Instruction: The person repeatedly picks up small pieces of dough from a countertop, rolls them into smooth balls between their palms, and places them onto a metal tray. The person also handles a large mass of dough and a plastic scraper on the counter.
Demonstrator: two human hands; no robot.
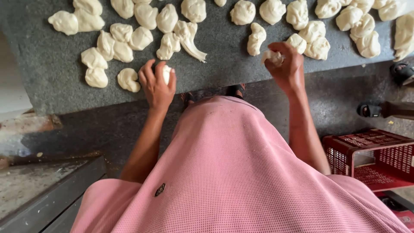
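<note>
My left hand (157, 84) is cupped over a small pale dough piece (167, 73) on the dark stone counter (224, 64), fingers curled around it. My right hand (285, 64) is lifted slightly above the counter's front edge and grips another dough piece (272, 56) between fingers and thumb. Several rough dough lumps lie across the counter: a cluster (113, 47) just left of my left hand and another cluster (314, 39) just beyond my right hand. One stretched piece (188, 39) lies between the two hands, farther back.
A red plastic crate (375, 157) stands on the floor at the right. Another person's sandalled feet (403, 71) show at the right edge. My own feet (211, 91) peek from under the counter's edge. A grey metal surface (39, 190) sits at lower left.
</note>
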